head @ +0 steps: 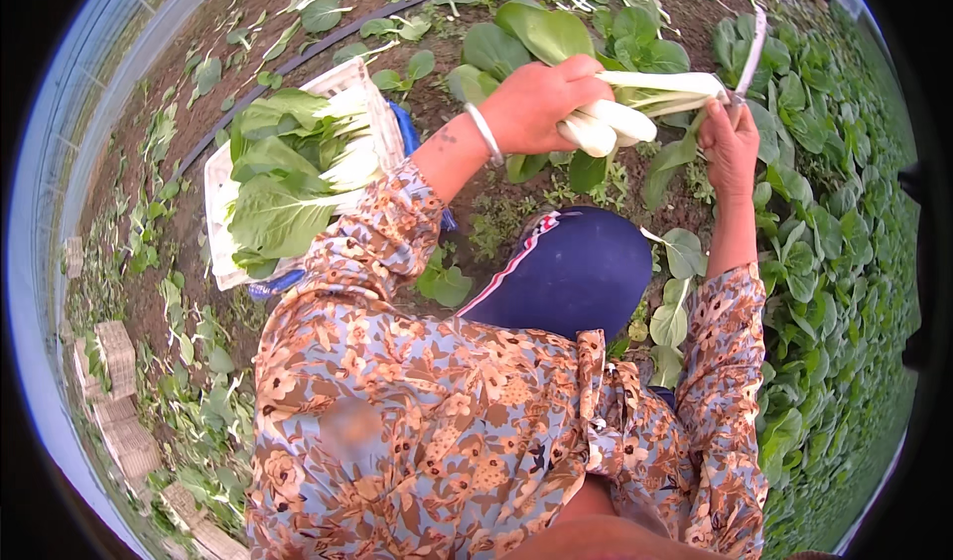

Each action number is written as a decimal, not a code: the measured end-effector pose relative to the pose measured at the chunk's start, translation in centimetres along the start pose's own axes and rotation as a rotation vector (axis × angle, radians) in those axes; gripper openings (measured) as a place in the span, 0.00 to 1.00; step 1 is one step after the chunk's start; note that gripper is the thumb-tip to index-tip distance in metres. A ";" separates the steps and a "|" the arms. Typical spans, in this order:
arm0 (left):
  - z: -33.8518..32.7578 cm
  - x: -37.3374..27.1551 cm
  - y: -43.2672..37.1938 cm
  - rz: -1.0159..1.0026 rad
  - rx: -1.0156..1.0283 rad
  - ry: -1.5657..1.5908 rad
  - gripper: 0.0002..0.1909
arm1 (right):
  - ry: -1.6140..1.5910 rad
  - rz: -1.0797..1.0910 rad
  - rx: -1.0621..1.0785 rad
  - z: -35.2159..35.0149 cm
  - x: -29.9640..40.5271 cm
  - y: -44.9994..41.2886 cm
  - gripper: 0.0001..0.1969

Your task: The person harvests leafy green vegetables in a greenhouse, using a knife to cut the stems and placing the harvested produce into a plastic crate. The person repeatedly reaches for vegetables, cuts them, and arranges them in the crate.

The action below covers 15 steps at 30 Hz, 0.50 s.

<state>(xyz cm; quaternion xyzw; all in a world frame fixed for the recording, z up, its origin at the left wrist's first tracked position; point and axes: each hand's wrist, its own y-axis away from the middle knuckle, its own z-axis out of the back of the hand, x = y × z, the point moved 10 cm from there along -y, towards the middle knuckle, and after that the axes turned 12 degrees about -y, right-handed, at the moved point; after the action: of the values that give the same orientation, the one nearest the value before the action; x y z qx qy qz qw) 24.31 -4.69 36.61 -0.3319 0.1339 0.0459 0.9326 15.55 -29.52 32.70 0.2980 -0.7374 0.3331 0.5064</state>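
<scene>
My left hand [547, 102], with a pale bangle at the wrist, grips a bunch of bok choy [618, 123]. Its thick white bases point right, and broad green leaves spread out behind the hand. A longer white stalk [663, 83] reaches from this hand towards my right hand [730, 143]. That hand holds a knife with a narrow, slightly curved blade [754, 50], which points up and away. Its handle is mostly hidden in the fingers. My right thumb lies at the base end of the long stalk, close to the blade.
A white plastic crate [217, 225] holding bok choy stands left of my left forearm. Dense growing bok choy [826, 232] covers the right side. Cut leaves [324, 13] litter the soil, crossed by a dark hose [246, 102]. More crates [119, 426] line the left edge.
</scene>
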 end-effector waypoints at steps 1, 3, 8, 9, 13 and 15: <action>0.4 -0.1 0.4 -0.029 -0.073 -0.013 0.22 | 0.095 0.056 -0.102 0.5 1.0 0.4 0.11; 0.2 -0.5 1.0 -0.038 -0.065 -0.100 0.21 | 0.318 0.200 -0.084 3.2 1.7 -0.4 0.09; -0.3 0.7 4.7 0.077 -0.122 -0.089 0.22 | 0.227 0.151 0.000 3.4 -1.0 0.2 0.21; -0.1 0.9 4.8 0.105 -0.157 -0.058 0.22 | 0.117 0.123 0.072 1.6 -0.8 0.4 0.24; 0.0 -0.5 3.7 0.040 -0.162 -0.006 0.22 | -0.387 0.027 0.419 -10.5 1.4 3.3 0.33; 0.0 -0.6 3.3 0.051 -0.154 0.057 0.23 | -0.229 0.041 0.223 -7.5 0.9 1.4 0.27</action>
<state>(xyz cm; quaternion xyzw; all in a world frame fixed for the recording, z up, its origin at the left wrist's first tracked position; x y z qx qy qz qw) 23.12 -2.16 34.78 -0.4002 0.1651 0.0702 0.8987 18.33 -22.82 35.27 0.3731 -0.7547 0.3872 0.3760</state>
